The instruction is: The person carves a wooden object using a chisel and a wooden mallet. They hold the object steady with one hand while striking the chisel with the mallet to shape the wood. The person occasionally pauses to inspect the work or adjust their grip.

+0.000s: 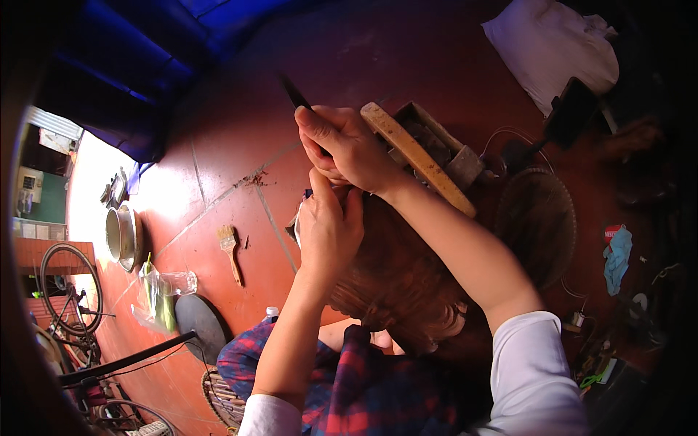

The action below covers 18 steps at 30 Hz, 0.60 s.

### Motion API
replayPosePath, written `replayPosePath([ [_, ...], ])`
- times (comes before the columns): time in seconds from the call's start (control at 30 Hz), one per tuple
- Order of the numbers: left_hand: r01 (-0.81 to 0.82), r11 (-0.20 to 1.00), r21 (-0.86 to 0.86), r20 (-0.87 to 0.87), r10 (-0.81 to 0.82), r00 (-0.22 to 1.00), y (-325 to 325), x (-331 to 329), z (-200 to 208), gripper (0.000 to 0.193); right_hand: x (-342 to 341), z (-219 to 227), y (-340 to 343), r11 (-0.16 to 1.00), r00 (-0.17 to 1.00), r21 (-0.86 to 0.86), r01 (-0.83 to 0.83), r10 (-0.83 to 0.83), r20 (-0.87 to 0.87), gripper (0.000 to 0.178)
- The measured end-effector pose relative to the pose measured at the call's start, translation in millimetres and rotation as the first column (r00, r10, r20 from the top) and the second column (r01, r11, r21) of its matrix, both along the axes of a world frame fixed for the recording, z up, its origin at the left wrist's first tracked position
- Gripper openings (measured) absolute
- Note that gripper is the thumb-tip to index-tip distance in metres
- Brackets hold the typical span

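Right hand (349, 145) grip wrapped round dark slim tool (292, 91), tip toward 11 o'clock; left hand (329, 221) curled below, its hold hidden, brown piece (396, 280) at 5. Best keep left fingers off the tool's line. Wooden bar (418, 158), 3 o'clock, crowds right forearm; brush (228, 243) at 8, clear.

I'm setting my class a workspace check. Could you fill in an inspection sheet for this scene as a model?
Surface: red tiled floor, with dark crumbs scattered across a joint.
Job's things: dark slender tool; brown ridged piece below the hands.
Clutter: brush lying left; wooden bar by an open box.
Left grip: near the brown piece's far end; exact hold unclear.
Right grip: closed around the tool.
Cables: thin dark cord beside a black pole.
Surroundings: bicycle and metal basins left; white sack upper right.
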<state>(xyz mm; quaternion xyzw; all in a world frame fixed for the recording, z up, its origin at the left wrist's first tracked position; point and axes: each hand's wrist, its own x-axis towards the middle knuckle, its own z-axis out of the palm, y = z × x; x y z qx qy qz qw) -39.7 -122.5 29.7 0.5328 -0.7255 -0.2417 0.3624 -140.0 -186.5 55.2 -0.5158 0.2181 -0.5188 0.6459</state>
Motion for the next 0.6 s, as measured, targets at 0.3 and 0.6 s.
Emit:
replayPosePath([
  [0.3,0.015,0.993,0.116,0.007,-0.016,1.000,1.9,-4.0,3.9,0.026,-4.9,-8.6,-1.0,0.998,0.994,0.030,0.060,-0.057,-0.092,0.041],
  [0.6,0.039,0.996,0.076,0.017,-0.040,0.999,4.2,-6.7,7.8,0.036,-11.7,-8.8,6.7,0.991,0.991,0.101,0.085,-0.074,-0.109,0.039],
])
